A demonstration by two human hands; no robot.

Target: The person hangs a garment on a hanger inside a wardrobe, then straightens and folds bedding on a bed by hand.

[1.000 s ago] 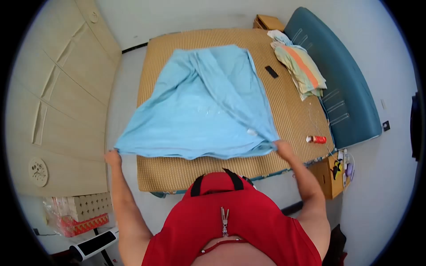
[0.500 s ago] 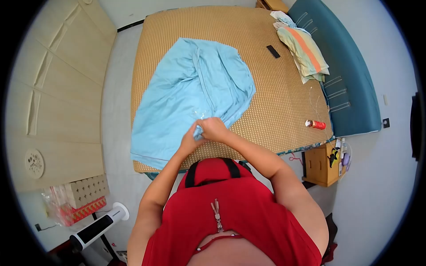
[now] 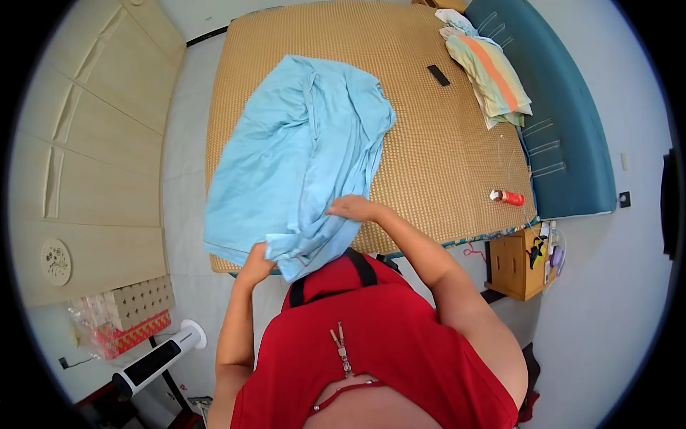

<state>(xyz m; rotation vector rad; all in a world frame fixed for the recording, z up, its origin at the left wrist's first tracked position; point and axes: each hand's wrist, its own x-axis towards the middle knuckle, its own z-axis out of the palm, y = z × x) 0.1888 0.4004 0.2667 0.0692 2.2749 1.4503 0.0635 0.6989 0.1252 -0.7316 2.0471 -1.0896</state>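
Observation:
A large light blue bed sheet (image 3: 279,150) lies in loose folds over the left half of the bed, its near part bunched at the bed's front edge. My left hand (image 3: 257,266) is closed on a gathered corner of it, close to my waist. Further up and to the right, my right hand (image 3: 351,208) has its fingers closed on the sheet's near right side. Between the two hands the cloth is lifted and crumpled, draping toward my body. The tips of my left fingers are hidden by the fabric.
The bed carries a woven mat (image 3: 450,164), with a black remote (image 3: 438,75), a striped pillow (image 3: 493,79) and a red bottle (image 3: 509,198) on it. A blue headboard (image 3: 554,121) borders the right. Beside it stands a wooden nightstand (image 3: 511,268); a cream wardrobe (image 3: 107,143) lines the left.
My hands were together at the near edge. The left has moved left and toward me with the gathered cloth, while the right stays higher. The sheet's right side has drawn inward to the left.

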